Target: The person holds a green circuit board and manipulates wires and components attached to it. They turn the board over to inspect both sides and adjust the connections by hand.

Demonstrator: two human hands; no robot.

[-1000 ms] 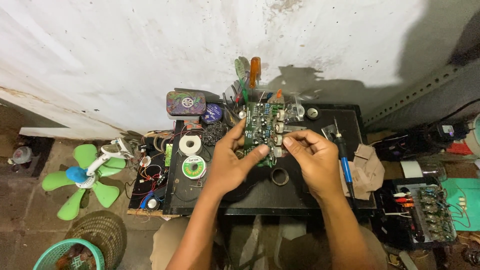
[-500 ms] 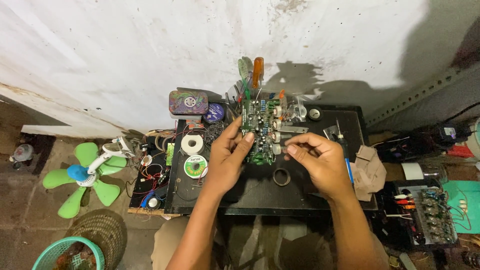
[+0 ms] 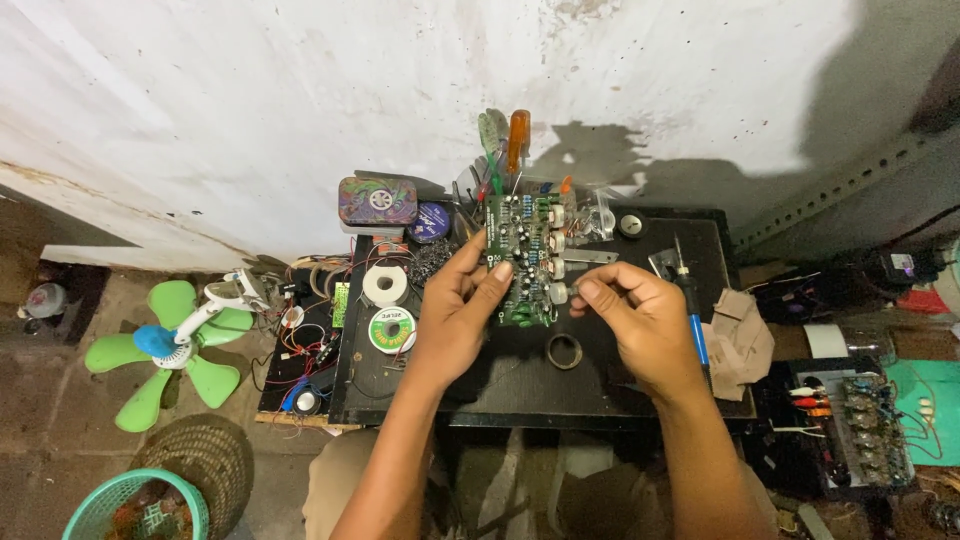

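A green circuit board with several components is held upright over the black table. My left hand grips its left edge, thumb on the board's face. My right hand pinches a small silver knob on the board's right edge with thumb and forefinger. A black ring lies on the table just below the board, between my hands.
Solder spools, a round patterned tin and screwdrivers stand at the table's left and back. A blue-handled tool and crumpled cloth lie right. A green fan, baskets and another circuit board sit around the table.
The board has been lifted slightly and turned more upright. My right hand's fingers have moved in onto the knob at its right edge.
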